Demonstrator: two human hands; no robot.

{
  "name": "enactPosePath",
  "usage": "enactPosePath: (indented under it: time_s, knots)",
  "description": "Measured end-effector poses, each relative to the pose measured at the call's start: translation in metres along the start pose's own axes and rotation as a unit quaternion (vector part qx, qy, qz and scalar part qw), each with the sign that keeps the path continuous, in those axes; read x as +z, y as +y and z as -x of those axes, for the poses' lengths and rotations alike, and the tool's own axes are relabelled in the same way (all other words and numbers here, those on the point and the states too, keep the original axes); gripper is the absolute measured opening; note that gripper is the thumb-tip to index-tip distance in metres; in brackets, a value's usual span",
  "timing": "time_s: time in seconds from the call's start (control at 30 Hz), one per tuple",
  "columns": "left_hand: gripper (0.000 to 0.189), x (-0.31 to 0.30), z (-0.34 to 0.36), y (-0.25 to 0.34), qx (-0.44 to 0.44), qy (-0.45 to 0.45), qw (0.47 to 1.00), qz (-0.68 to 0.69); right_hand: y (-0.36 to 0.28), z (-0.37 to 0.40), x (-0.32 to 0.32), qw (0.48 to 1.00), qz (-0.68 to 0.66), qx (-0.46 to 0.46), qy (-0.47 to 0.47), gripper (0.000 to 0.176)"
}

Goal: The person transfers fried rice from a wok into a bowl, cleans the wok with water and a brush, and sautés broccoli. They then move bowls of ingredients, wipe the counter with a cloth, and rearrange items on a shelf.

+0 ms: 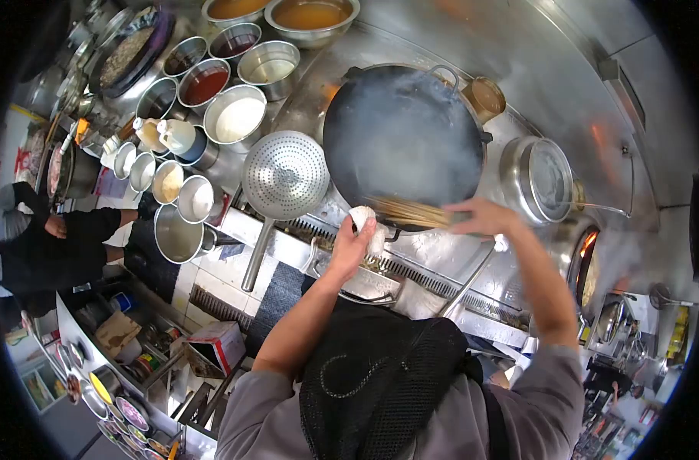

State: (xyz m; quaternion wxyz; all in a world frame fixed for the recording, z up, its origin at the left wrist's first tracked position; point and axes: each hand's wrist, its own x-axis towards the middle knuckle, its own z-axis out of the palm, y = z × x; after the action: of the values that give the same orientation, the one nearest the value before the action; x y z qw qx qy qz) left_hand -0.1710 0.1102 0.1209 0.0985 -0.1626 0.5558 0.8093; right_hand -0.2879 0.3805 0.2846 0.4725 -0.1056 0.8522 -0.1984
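A large black wok (403, 130) gives off steam on the stove in front of me. My left hand (353, 244) is closed on a white cloth (370, 226) close to the wok's near handle. My right hand (481, 218) is wrapped round a bamboo brush (408, 210), whose bristles point left over the wok's near rim. Left of the wok lies a perforated metal strainer (285, 173), its handle toward me. Steam partly veils the inside of the wok.
Metal pots with sauces and powders (236, 116) stand at the upper left. A metal pot (539, 178) is right of the wok, with a second burner showing flames (587, 249) beyond. Another person (54, 238) is at the far left.
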Motion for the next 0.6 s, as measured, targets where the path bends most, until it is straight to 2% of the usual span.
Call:
enactPosePath:
  time_s: [0.07,0.17,0.2,0.27,0.33,0.37,0.43,0.47,0.53,0.6]
  knots:
    - [0.046,-0.002,0.000,-0.001,0.005,-0.003,1.000,-0.017,0.008,0.037,-0.034,0.995,0.000,0.098,-0.018,0.067]
    - [0.047,-0.003,-0.003,0.002,0.006,0.001,0.998,-0.067,-0.001,0.024,-0.048,0.990,-0.003,0.129,-0.049,0.063]
    - [0.047,-0.001,-0.001,0.007,0.003,0.007,0.997,-0.076,-0.010,-0.001,-0.033,0.996,0.046,0.073,0.011,0.060]
    - [0.046,0.002,0.002,0.009,0.000,0.013,0.996,-0.083,-0.039,-0.056,-0.006,0.997,0.023,0.049,0.053,0.054]
    - [0.045,0.002,0.000,0.008,-0.027,-0.002,1.000,-0.003,-0.052,-0.096,0.035,0.964,0.045,-0.070,0.251,0.052]
    - [0.045,0.001,-0.001,0.005,-0.028,-0.004,1.000,-0.003,-0.076,-0.084,0.048,0.956,0.052,-0.032,0.287,0.051]
    - [0.044,0.000,-0.004,-0.001,-0.030,-0.017,0.999,0.021,-0.050,-0.091,0.078,0.939,0.012,-0.080,0.335,0.055]
    - [0.044,0.000,-0.004,-0.002,-0.029,-0.021,0.999,0.021,-0.036,-0.080,0.081,0.938,0.012,-0.077,0.338,0.055]
    - [0.044,0.000,-0.003,-0.003,-0.031,-0.008,0.999,0.022,0.010,-0.053,0.068,0.966,-0.004,-0.115,0.233,0.059]
    - [0.044,-0.003,-0.005,-0.009,-0.028,-0.011,0.999,0.025,0.015,-0.004,0.019,0.992,0.012,0.034,0.123,0.061]
